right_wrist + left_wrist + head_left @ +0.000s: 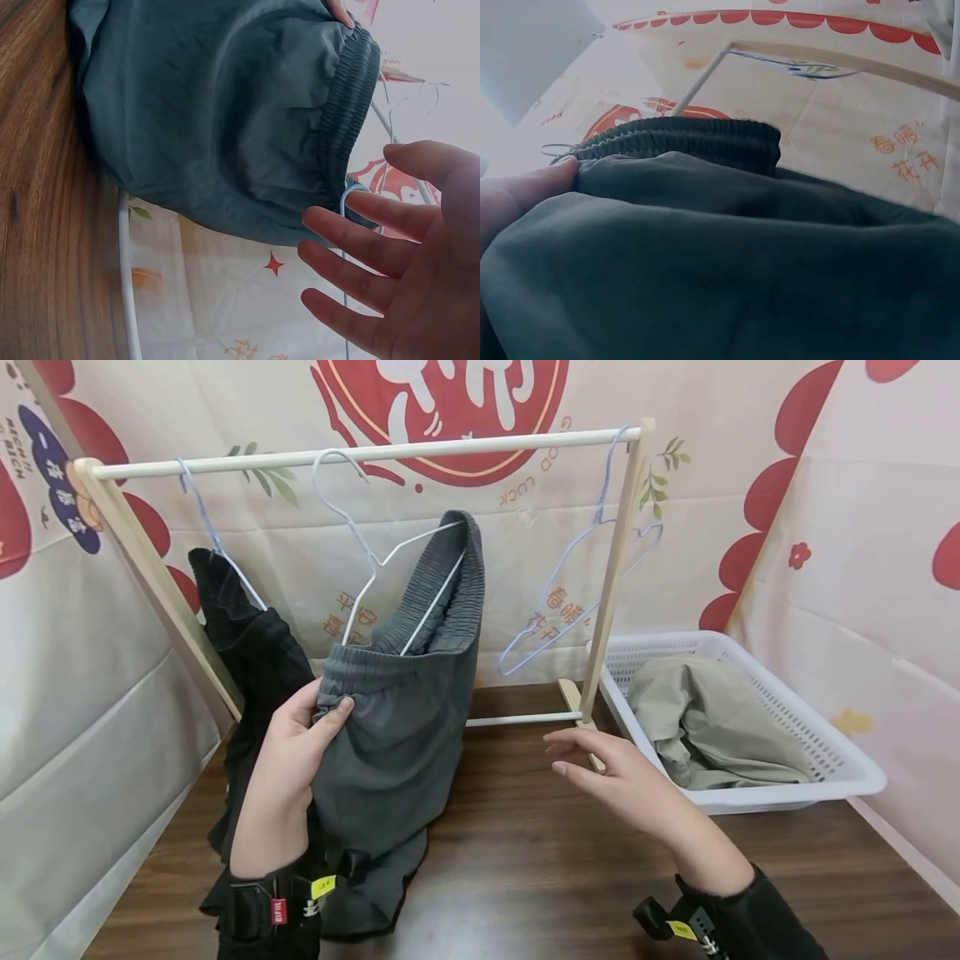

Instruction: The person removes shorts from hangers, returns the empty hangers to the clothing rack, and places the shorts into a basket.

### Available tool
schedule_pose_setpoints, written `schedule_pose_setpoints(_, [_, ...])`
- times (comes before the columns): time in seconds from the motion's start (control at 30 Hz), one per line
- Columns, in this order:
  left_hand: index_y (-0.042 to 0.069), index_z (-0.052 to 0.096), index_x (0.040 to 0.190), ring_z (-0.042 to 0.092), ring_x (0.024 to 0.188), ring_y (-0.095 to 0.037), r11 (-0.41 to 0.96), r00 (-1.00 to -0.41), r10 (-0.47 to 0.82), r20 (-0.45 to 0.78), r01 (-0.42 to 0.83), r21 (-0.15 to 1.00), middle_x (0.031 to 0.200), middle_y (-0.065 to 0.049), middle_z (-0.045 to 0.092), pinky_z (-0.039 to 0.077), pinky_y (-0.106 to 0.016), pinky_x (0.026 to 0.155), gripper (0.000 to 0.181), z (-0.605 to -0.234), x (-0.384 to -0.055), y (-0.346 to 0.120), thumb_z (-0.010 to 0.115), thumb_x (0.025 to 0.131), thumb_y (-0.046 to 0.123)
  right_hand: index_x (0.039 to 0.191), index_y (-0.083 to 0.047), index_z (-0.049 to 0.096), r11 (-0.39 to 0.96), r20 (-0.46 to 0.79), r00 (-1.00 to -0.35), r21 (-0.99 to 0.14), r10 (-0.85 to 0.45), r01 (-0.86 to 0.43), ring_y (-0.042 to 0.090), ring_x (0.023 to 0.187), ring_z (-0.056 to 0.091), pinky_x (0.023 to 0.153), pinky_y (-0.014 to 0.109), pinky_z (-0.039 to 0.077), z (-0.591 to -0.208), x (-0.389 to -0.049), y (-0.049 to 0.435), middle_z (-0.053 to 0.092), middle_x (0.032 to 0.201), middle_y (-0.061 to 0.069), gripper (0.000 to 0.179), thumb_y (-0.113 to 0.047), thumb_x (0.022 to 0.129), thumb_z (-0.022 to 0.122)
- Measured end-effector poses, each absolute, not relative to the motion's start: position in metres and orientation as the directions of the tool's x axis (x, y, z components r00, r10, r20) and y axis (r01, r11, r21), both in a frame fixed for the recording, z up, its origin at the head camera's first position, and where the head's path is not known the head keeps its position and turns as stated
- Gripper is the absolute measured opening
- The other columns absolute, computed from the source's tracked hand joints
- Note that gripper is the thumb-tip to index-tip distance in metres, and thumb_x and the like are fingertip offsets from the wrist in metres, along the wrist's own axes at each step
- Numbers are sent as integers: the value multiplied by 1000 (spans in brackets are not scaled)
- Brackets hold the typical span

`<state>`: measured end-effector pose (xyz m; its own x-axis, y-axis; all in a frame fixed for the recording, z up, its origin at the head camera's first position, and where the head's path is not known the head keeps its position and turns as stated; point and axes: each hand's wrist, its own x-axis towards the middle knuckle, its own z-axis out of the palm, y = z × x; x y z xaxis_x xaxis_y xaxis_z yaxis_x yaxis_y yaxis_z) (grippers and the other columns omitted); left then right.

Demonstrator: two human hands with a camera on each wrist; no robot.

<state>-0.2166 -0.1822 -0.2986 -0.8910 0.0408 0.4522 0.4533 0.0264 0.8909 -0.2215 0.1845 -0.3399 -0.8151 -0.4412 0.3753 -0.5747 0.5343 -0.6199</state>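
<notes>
Dark grey trousers [390,718] with a ribbed elastic waistband hang on a white hanger [374,562], its lower part inside the waist opening. My left hand [288,760] pinches the near left side of the waistband, thumb outside; in the left wrist view the thumb [536,189] presses on the cloth. The far right side of the waistband sits higher, at the hanger's right end. To the right of the trousers, my right hand [618,777] is held in the air with nothing in it. Its fingers [367,244] are spread and slightly bent in the right wrist view.
The white hanger hooks over the rail [480,446] of a wooden rack. Left of it, a black garment [258,652] hangs on a blue hanger [202,514]. A bare blue hanger [555,572] hangs at the right end. A white basket [840,781] holds a khaki garment [712,727].
</notes>
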Motion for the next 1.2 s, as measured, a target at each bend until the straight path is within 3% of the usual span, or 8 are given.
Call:
schedule_pose_setpoints(0.23, [0, 58, 128, 57, 101, -23, 82, -888, -1, 460, 459, 885, 116, -11, 58, 51, -26, 81, 34, -297, -212, -183, 60, 98, 15, 121, -16, 64, 533, 417, -815, -617, -402, -579, 10, 109, 59, 91, 40, 46, -333, -217, 182, 67, 113, -6, 25, -19, 96, 64])
schedule_pose_setpoints(0.43, [1, 63, 124, 58, 94, -20, 218, -876, -119, 467, 436, 873, 108, -7, 61, 51, -23, 73, 33, -293, -209, -184, 63, 96, 19, 120, -15, 65, 514, 475, -801, -615, -364, -598, 11, 105, 59, 85, 25, 45, -324, -208, 181, 68, 111, -5, 24, -14, 96, 64])
schedule_pose_setpoints(0.63, [10, 71, 114, 53, 85, -15, 479, -798, -262, 542, 380, 791, 98, -4, 64, 42, -26, 69, 25, -289, -207, -187, 65, 95, 26, 121, -14, 65, 490, 509, -789, -619, -344, -613, 11, 99, 60, 77, 20, 45, -320, -202, 182, 67, 109, -6, 26, -10, 95, 63])
schedule_pose_setpoints(0.77, [8, 72, 109, 48, 79, -15, 581, -726, -291, 623, 383, 718, 92, -6, 64, 36, -28, 67, 20, -290, -208, -190, 66, 95, 22, 121, -13, 65, 489, 510, -789, -620, -344, -614, 10, 100, 59, 78, 20, 45, -322, -201, 182, 68, 109, -2, 26, -9, 95, 63])
schedule_pose_setpoints(1.0, [6, 73, 112, 55, 81, -6, 600, -644, -339, 686, 413, 685, 101, -8, 71, 40, -23, 72, 24, -289, -208, -193, 67, 94, 19, 121, -12, 65, 484, 505, -793, -628, -342, -609, 10, 104, 59, 83, 18, 44, -323, -201, 182, 68, 111, -3, 26, -9, 96, 62])
schedule_pose_setpoints(1.2, [2, 73, 108, 53, 73, -4, 635, -569, -343, 747, 445, 631, 92, -12, 70, 39, -21, 67, 20, -289, -205, -202, 68, 93, 14, 119, -12, 66, 424, 539, -776, -650, -327, -631, 12, 100, 61, 82, 21, 47, -324, -201, 173, 68, 107, -5, 25, -5, 95, 62])
